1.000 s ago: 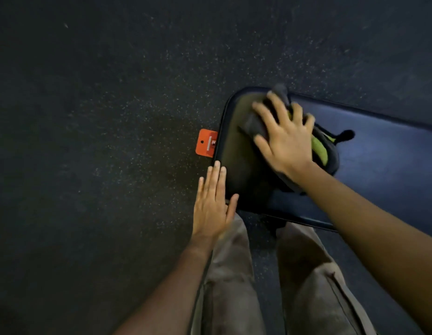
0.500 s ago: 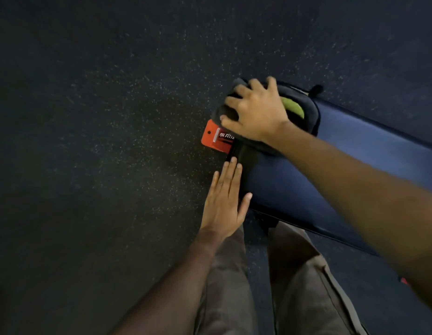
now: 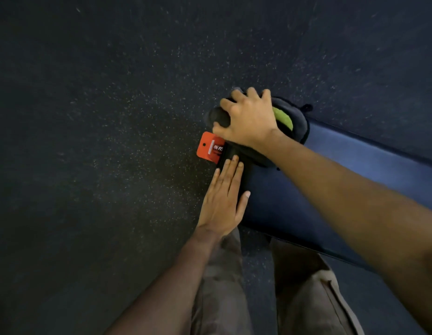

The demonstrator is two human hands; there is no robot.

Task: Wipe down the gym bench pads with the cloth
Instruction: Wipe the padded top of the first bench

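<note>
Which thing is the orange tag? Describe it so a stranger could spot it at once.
Start at the blue bench pad on the dark speckled floor and follow it to its rounded end. The orange tag sticks out there, between the two hands. It is the only bright orange thing, with white lettering.

Dark blue bench pad (image 3: 343,180) runs from under both hands off to the right. On its end, under the right hand (image 3: 249,119): dark cloth (image 3: 298,122) w/ green patch, bunched, spilling over pad edge. Left hand (image 3: 222,201) lies flat on the near corner. Orange tag (image 3: 209,148) sticks out just beyond left fingertips. Speckled black floor (image 3: 101,141) all round.
</note>
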